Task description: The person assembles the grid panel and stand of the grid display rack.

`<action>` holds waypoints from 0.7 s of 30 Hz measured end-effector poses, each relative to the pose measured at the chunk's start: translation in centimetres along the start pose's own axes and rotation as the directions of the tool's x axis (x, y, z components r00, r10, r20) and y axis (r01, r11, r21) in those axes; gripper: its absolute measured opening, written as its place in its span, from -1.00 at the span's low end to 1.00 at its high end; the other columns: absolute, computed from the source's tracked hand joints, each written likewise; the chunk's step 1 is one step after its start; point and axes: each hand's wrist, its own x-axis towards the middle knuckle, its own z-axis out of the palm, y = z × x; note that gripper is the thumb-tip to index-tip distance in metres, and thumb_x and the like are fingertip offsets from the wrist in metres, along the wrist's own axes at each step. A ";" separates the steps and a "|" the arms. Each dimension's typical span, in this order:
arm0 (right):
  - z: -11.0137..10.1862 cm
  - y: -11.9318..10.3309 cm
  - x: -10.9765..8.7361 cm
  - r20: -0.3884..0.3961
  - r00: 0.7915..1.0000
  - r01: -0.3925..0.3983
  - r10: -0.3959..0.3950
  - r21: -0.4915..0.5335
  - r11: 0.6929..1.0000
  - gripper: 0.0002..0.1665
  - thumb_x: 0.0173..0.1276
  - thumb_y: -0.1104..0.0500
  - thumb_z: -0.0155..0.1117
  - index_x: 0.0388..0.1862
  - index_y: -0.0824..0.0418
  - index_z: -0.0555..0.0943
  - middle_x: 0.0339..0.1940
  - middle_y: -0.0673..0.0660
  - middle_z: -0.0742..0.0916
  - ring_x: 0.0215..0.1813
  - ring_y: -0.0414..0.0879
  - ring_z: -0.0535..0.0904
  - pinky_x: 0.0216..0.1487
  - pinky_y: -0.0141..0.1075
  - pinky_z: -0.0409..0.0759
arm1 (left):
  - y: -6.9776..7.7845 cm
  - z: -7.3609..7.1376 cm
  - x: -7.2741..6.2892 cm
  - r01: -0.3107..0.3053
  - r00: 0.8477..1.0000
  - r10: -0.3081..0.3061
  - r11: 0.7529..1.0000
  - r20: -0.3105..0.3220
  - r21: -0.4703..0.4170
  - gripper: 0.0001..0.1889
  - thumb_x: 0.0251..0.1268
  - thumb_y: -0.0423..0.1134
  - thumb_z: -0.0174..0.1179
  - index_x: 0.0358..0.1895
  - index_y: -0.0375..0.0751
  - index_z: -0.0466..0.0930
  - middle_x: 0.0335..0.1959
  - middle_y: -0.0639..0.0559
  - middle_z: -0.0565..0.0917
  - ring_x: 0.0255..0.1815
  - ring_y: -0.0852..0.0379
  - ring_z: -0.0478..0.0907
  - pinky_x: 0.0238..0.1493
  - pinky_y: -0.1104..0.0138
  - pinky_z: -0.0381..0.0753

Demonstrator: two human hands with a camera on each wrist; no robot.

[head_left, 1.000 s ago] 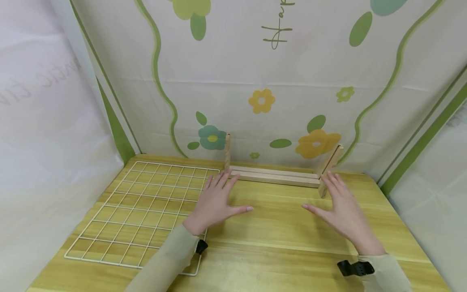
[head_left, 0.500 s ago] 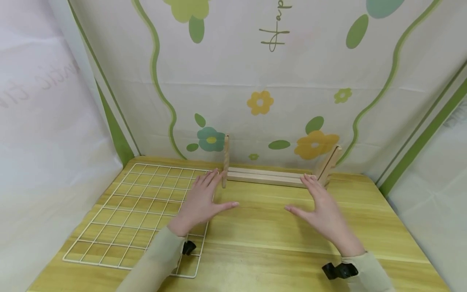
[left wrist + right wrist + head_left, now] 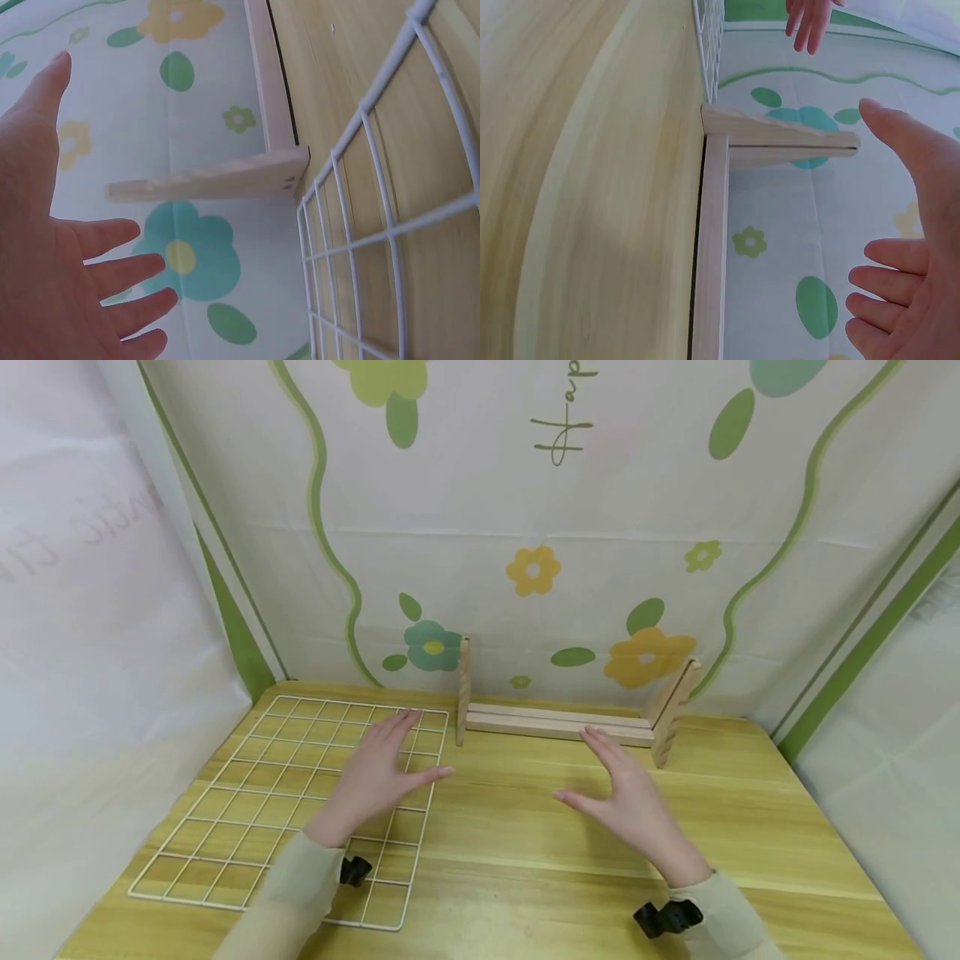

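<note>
A wooden stand (image 3: 558, 724) with a grooved crossbar and two upright end pieces stands at the back of the table. Flat on the table's left side lies a white wire grid panel (image 3: 247, 789). My left hand (image 3: 371, 781) hovers over the grid's right part, thumb spread away from the fingers, holding nothing. In front of the stand's crossbar, apart from it, my right hand (image 3: 633, 802) is held in the air with nothing in it. The left wrist view shows the stand's left end piece (image 3: 210, 178) beyond the fingers.
Behind the table hangs a white cloth (image 3: 450, 485) printed with flowers, close to the stand. White cloth sides close off the left and right. The wooden tabletop (image 3: 510, 868) stretches between the grid and the right edge.
Both hands have moved left and toward the person, away from the stand's ends. The right hand has left the right end piece. Stand and grid stay in place.
</note>
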 end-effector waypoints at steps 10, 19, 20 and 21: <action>2.0 -1.8 0.3 0.030 1.000 0.002 -0.005 0.078 0.997 0.22 0.12 -0.42 0.49 0.60 0.14 0.27 0.58 0.18 0.32 0.51 0.24 0.28 0.40 0.26 0.28 | -2.0 -1.4 -1.0 0.104 0.995 -0.103 0.991 0.017 -0.088 0.11 0.10 0.36 0.42 0.58 -0.22 0.17 0.55 -0.23 0.25 0.52 -0.32 0.15 0.44 -0.23 0.16; 3.9 -2.8 0.7 0.073 0.997 0.006 -0.016 0.126 0.992 0.24 0.09 -0.41 0.51 0.59 0.17 0.27 0.57 0.17 0.33 0.53 0.19 0.27 0.42 0.17 0.29 | -4.5 -2.4 -2.1 0.180 0.984 -0.177 0.974 0.030 -0.139 0.15 0.11 0.36 0.40 0.60 -0.28 0.09 0.55 -0.32 0.20 0.52 -0.37 0.12 0.43 -0.27 0.15; 4.0 -2.9 0.8 0.075 0.997 0.006 -0.016 0.132 0.991 0.25 0.09 -0.41 0.51 0.59 0.17 0.27 0.57 0.17 0.33 0.53 0.19 0.26 0.43 0.17 0.28 | -4.8 -2.6 -2.3 0.193 0.981 -0.191 0.971 0.033 -0.143 0.16 0.11 0.38 0.38 0.60 -0.28 0.08 0.55 -0.33 0.19 0.52 -0.37 0.11 0.42 -0.28 0.14; 4.1 -2.9 0.9 0.076 0.997 0.004 -0.014 0.135 0.991 0.25 0.09 -0.42 0.50 0.60 0.16 0.27 0.57 0.17 0.33 0.53 0.18 0.26 0.43 0.17 0.27 | -5.2 -2.8 -2.4 0.204 0.979 -0.202 0.968 0.030 -0.144 0.17 0.11 0.38 0.38 0.60 -0.29 0.08 0.55 -0.34 0.19 0.52 -0.39 0.11 0.42 -0.29 0.14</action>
